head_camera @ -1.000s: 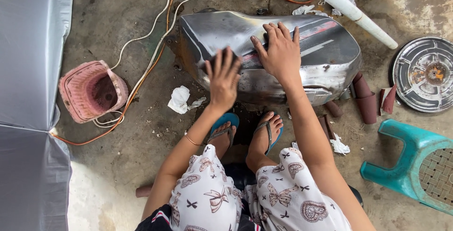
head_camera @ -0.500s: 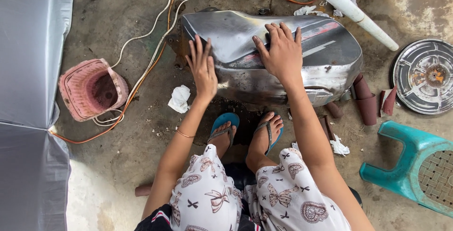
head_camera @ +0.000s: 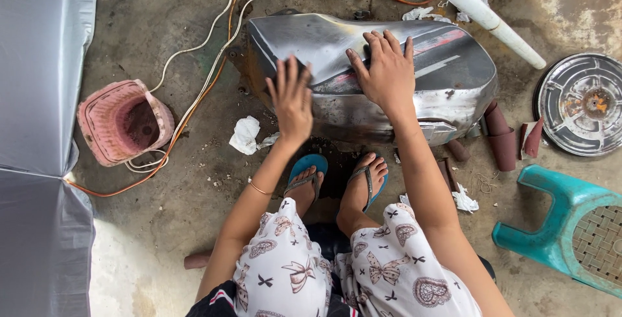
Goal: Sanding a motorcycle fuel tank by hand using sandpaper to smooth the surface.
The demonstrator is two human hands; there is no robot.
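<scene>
A bare metal fuel tank [head_camera: 337, 42], sanded to shiny steel with a streak of red paint, lies on the concrete floor in front of my feet. My left hand [head_camera: 291, 97] presses flat on the tank's near left side, fingers spread. My right hand [head_camera: 387, 71] lies flat on the tank's top middle, fingers pointing away from me. Whether anything lies under either palm is hidden. My feet in blue sandals [head_camera: 311, 168] rest just below the tank.
A broken pink basket [head_camera: 123, 123] sits at the left beside white and orange cables [head_camera: 214, 64]. A grey sheet [head_camera: 39, 97] covers the left edge. A white pipe [head_camera: 479, 12], a round metal cover [head_camera: 580, 106], rolled brown sandpaper [head_camera: 502, 139], a teal stool [head_camera: 570, 226] and crumpled white paper [head_camera: 245, 134] lie around.
My left hand has slid leftward along the tank's near side, from the middle to the left end. My right hand has stayed on the tank's top.
</scene>
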